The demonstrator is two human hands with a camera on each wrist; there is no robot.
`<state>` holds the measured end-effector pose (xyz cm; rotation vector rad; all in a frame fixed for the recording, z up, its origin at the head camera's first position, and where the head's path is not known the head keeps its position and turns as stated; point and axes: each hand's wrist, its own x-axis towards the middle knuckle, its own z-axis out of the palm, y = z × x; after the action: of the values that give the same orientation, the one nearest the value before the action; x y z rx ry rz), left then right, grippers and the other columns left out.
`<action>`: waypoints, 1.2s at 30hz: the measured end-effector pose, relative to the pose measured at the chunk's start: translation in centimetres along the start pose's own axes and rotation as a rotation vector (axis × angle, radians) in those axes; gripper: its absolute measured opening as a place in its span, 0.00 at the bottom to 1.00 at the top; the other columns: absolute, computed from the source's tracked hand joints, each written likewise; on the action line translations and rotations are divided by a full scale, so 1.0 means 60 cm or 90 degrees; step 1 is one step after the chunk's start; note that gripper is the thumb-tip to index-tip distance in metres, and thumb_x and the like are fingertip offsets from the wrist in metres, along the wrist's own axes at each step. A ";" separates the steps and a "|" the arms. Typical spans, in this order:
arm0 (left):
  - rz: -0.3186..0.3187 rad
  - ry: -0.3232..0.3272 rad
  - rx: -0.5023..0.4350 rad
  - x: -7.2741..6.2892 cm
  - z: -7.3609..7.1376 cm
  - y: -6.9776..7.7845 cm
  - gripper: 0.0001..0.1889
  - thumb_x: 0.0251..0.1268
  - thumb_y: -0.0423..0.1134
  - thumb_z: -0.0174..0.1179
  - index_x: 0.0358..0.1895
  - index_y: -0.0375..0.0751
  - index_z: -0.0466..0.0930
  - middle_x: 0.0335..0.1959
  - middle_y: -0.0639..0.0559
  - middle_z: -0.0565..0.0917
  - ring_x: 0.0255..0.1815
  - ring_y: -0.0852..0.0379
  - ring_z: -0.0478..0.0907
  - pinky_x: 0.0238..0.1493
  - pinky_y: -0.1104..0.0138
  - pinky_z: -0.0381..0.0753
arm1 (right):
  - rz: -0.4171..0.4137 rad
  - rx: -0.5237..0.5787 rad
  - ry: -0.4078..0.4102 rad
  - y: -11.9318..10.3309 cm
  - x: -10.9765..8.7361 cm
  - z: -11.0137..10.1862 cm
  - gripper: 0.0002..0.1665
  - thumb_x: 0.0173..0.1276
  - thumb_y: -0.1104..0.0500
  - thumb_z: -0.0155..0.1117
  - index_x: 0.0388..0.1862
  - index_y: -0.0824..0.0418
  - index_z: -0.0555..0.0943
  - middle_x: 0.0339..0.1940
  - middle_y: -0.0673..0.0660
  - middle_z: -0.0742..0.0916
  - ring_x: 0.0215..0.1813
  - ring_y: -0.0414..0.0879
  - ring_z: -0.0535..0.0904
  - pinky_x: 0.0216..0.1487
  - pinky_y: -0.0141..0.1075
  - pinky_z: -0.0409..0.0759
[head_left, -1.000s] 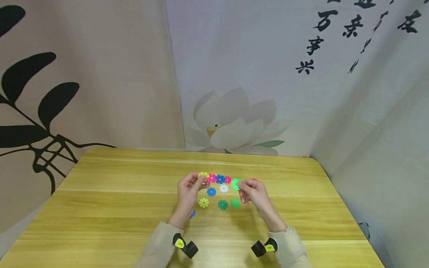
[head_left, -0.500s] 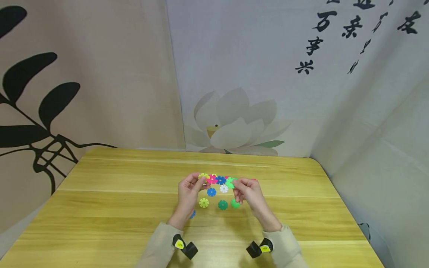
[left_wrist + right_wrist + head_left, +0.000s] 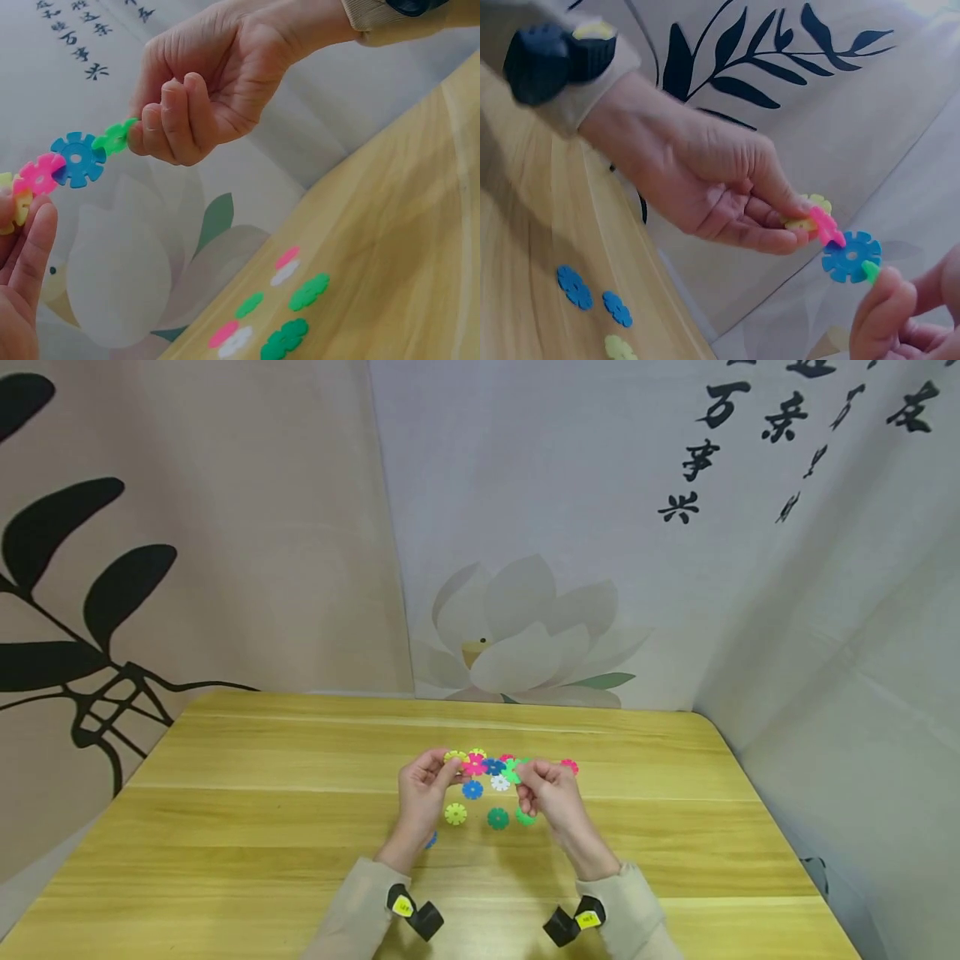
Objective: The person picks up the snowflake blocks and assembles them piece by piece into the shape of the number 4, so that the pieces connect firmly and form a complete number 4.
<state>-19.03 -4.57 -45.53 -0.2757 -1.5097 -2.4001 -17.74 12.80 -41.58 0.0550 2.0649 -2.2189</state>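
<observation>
Above the wooden table, my left hand (image 3: 420, 789) pinches a yellow snowflake disc (image 3: 815, 202) between thumb and fingers. A pink snowflake disc (image 3: 40, 175) is joined to it, and a blue snowflake disc (image 3: 79, 160) follows on the pink one. My right hand (image 3: 557, 793) pinches a light green snowflake disc (image 3: 115, 137) at the row's right end. In both wrist views the green disc meets the blue disc's notched edge; how deeply it is slotted in, I cannot tell. Fingertips partly cover the yellow and green discs.
Under and around the hands, loose discs lie on the table (image 3: 285, 843): blue (image 3: 472, 790), white (image 3: 499, 783), yellow (image 3: 455, 814), dark green (image 3: 498, 818), light green (image 3: 525, 817) and pink (image 3: 570, 767). A printed curtain (image 3: 300, 568) hangs behind the table's far edge.
My right hand has moved left with the light green disc, bringing it from apart to against the blue disc. The left hand has stayed nearly still with the row.
</observation>
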 end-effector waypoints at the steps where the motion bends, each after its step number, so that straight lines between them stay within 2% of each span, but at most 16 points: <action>1: -0.001 0.001 -0.001 -0.001 0.000 -0.001 0.11 0.59 0.20 0.57 0.28 0.40 0.79 0.24 0.54 0.82 0.24 0.62 0.81 0.31 0.70 0.85 | 0.003 0.006 -0.001 0.001 -0.001 0.001 0.14 0.68 0.67 0.55 0.21 0.66 0.75 0.13 0.51 0.75 0.12 0.38 0.68 0.13 0.23 0.65; 4: 0.001 0.011 -0.006 -0.003 -0.001 -0.004 0.10 0.58 0.18 0.56 0.28 0.36 0.79 0.24 0.54 0.82 0.23 0.62 0.81 0.30 0.70 0.84 | 0.010 0.022 -0.008 0.002 -0.002 0.002 0.14 0.69 0.67 0.54 0.21 0.66 0.75 0.13 0.51 0.75 0.12 0.38 0.68 0.13 0.23 0.65; 9: 0.026 0.006 0.005 -0.003 0.002 -0.004 0.01 0.58 0.18 0.55 0.31 0.22 0.75 0.24 0.55 0.82 0.24 0.62 0.81 0.31 0.69 0.85 | 0.011 0.034 -0.012 0.003 -0.003 0.001 0.15 0.69 0.66 0.53 0.20 0.63 0.74 0.13 0.51 0.75 0.13 0.38 0.68 0.14 0.23 0.64; 13: 0.022 -0.007 0.001 -0.004 0.007 -0.003 0.06 0.62 0.20 0.54 0.37 0.15 0.70 0.27 0.56 0.81 0.28 0.63 0.82 0.34 0.68 0.85 | 0.007 0.050 -0.013 0.003 -0.004 0.003 0.17 0.69 0.65 0.53 0.18 0.61 0.73 0.13 0.50 0.75 0.13 0.38 0.68 0.14 0.23 0.64; 17: -0.021 -0.015 -0.032 -0.007 0.011 -0.001 0.07 0.64 0.22 0.51 0.42 0.18 0.69 0.31 0.55 0.83 0.32 0.61 0.82 0.38 0.66 0.85 | 0.008 0.075 -0.013 0.003 -0.007 0.008 0.16 0.68 0.65 0.53 0.19 0.61 0.74 0.14 0.50 0.75 0.14 0.38 0.68 0.15 0.23 0.65; 20: -0.051 -0.036 -0.049 -0.011 0.015 -0.001 0.11 0.62 0.21 0.51 0.47 0.19 0.68 0.35 0.54 0.83 0.37 0.60 0.82 0.42 0.65 0.84 | 0.016 0.098 -0.004 0.003 -0.008 0.012 0.15 0.68 0.66 0.54 0.19 0.61 0.74 0.14 0.50 0.75 0.14 0.38 0.68 0.15 0.23 0.66; 23: -0.064 -0.044 -0.048 -0.012 0.019 -0.003 0.15 0.58 0.19 0.53 0.49 0.18 0.68 0.37 0.54 0.84 0.39 0.59 0.81 0.43 0.66 0.84 | 0.020 0.111 -0.002 0.002 -0.009 0.016 0.15 0.68 0.65 0.54 0.19 0.61 0.74 0.14 0.51 0.75 0.14 0.39 0.68 0.15 0.23 0.66; 27: -0.086 -0.024 -0.044 -0.012 0.025 -0.008 0.10 0.57 0.18 0.55 0.43 0.25 0.73 0.33 0.54 0.84 0.35 0.59 0.81 0.41 0.66 0.84 | 0.017 0.112 -0.016 0.002 -0.011 0.021 0.14 0.69 0.64 0.53 0.22 0.61 0.75 0.15 0.50 0.76 0.15 0.38 0.69 0.16 0.22 0.67; 31: -0.099 -0.012 -0.040 -0.011 0.028 -0.014 0.01 0.59 0.21 0.57 0.33 0.26 0.76 0.26 0.54 0.84 0.30 0.59 0.82 0.40 0.66 0.85 | 0.006 0.113 -0.025 0.004 -0.013 0.026 0.13 0.70 0.64 0.52 0.24 0.61 0.76 0.15 0.49 0.76 0.15 0.37 0.70 0.16 0.22 0.68; 36: -0.086 -0.017 -0.024 -0.011 0.026 -0.015 0.03 0.59 0.22 0.57 0.30 0.27 0.78 0.25 0.54 0.83 0.28 0.59 0.82 0.38 0.67 0.85 | 0.001 0.111 -0.037 0.005 -0.017 0.027 0.16 0.70 0.65 0.52 0.20 0.59 0.76 0.14 0.49 0.76 0.14 0.36 0.70 0.15 0.22 0.67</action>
<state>-18.71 -2.71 -45.84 -0.2199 -1.5426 -2.5406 -16.63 11.19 -41.68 0.0077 1.8382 -2.3639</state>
